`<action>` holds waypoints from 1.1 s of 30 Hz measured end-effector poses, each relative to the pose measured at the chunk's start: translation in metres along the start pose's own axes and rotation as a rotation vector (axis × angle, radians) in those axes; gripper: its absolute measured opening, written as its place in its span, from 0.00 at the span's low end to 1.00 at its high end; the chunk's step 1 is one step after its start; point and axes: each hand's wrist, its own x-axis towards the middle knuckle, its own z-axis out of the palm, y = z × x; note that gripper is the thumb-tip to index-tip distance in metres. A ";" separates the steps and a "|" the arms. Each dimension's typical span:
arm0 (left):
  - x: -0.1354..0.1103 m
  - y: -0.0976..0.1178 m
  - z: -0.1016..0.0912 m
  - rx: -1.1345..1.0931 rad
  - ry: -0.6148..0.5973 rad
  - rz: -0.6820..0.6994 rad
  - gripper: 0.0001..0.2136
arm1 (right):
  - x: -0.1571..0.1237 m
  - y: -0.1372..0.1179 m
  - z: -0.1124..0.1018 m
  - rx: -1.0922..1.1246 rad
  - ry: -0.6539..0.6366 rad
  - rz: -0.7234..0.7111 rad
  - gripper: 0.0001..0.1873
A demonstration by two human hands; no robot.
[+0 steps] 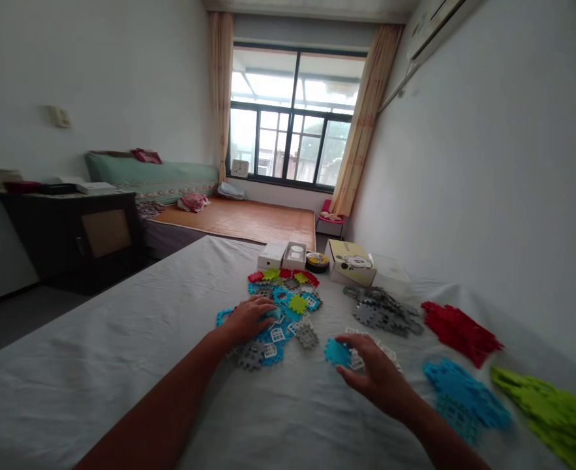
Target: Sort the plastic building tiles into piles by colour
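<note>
My left hand (252, 318) reaches over a mixed pile of interlocking plastic building tiles, its thumb and fingers apart around a light blue patch of the pile. Blue tiles (282, 295), a lime tile (298, 303), grey tiles (251, 355) and small white window pieces (277, 334) lie around it. Between the thumb and fingers of my right hand (373, 372) is a blue tile (336, 352), held just above the sheet. Some white window pieces (357, 358) lie behind that hand, partly covered by it.
Sorted heaps lie to the right: grey tiles (385, 312), red tiles (461, 331), blue tiles (468, 395) and lime tiles (549, 414). Behind the mixed pile stand white boxes (271, 255), a round tin (317, 261) and a yellow box (351, 262). A white sheet (121, 365) covers the surface.
</note>
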 end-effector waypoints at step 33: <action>-0.002 0.018 -0.003 0.137 -0.038 -0.158 0.19 | 0.028 -0.037 0.041 -0.229 -0.099 -0.095 0.15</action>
